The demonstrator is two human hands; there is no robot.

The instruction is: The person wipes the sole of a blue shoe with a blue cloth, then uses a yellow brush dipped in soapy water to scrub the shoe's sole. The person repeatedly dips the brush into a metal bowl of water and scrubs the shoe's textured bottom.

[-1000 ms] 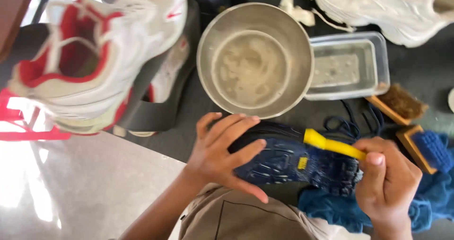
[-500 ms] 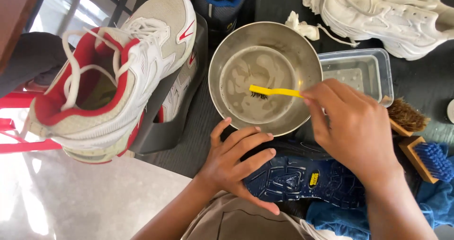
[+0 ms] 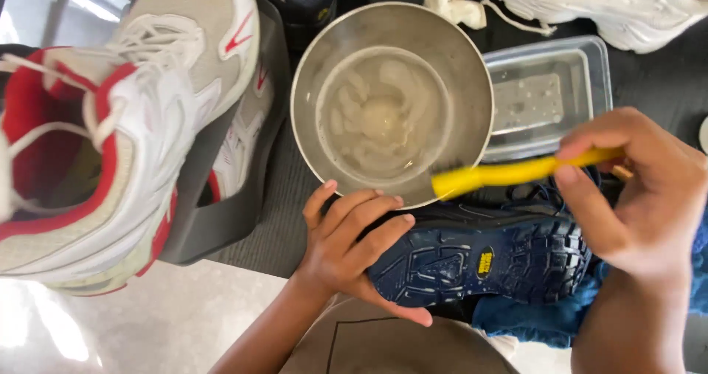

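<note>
nearest the camera, the left hand (image 3: 346, 245) lies flat with fingers spread over the heel end of a dark blue shoe (image 3: 479, 260), which is turned sole up so its lugged tread and a small yellow badge face the camera; the thumb curls under the lower edge of the sole and the fingertips reach toward the rim of the bowl above. the shoe rests on a crumpled blue cloth (image 3: 531, 319) that shows below and to the right of it, and dark blue laces trail off its upper edge. the right hand (image 3: 641, 197) hovers over the toe end of the shoe, fingers and thumb pinched around the handle of a yellow brush (image 3: 509, 173); the brush lies almost level, its head pointing left and sitting at the lower right rim of a round metal bowl (image 3: 457, 64), and whether the bristles touch the rim cannot be told. the bowl, just beyond the shoe, holds cloudy, foamy water. touching its right side is a clear rectangular plastic tub (image 3: 590, 71) with a little wet residue in the bottom. to the left, a white and grey sneaker with a red lining (image 3: 140, 145) stands propped on a dark stand, its laces loose, with a second matching sneaker (image 3: 240, 134) partly hidden behind it. farthest off, at the top edge, lie a wadded white rag (image 3: 453, 5) and a white chunky sneaker (image 3: 612, 5).
</note>
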